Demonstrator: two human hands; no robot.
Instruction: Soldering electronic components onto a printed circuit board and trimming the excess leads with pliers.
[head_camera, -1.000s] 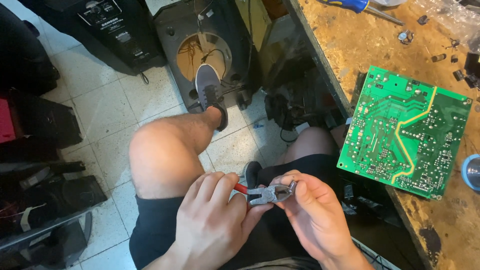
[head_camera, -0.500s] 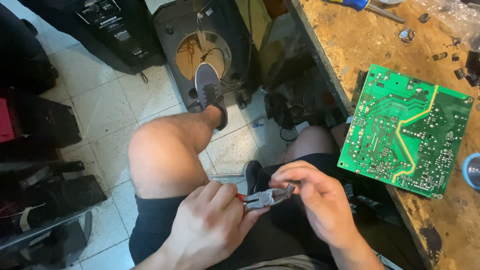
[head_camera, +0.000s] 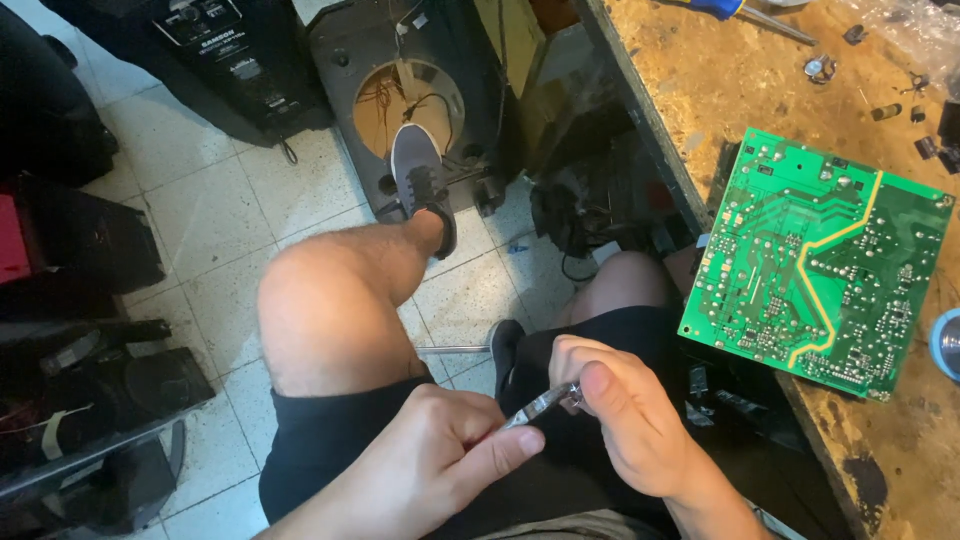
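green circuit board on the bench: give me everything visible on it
The green circuit board lies flat, solder side up, on the worn chipboard workbench, its near-left corner overhanging the bench edge. Roughly square, turned slightly askew. Pale traces, many silver solder points, and a yellow line running from the top edge down to the lower edge. Neither hand touches it.

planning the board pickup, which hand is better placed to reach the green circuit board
Right, probably. The right hand is on the side of the green circuit board at the bench edge; the left hand grips the pliers.
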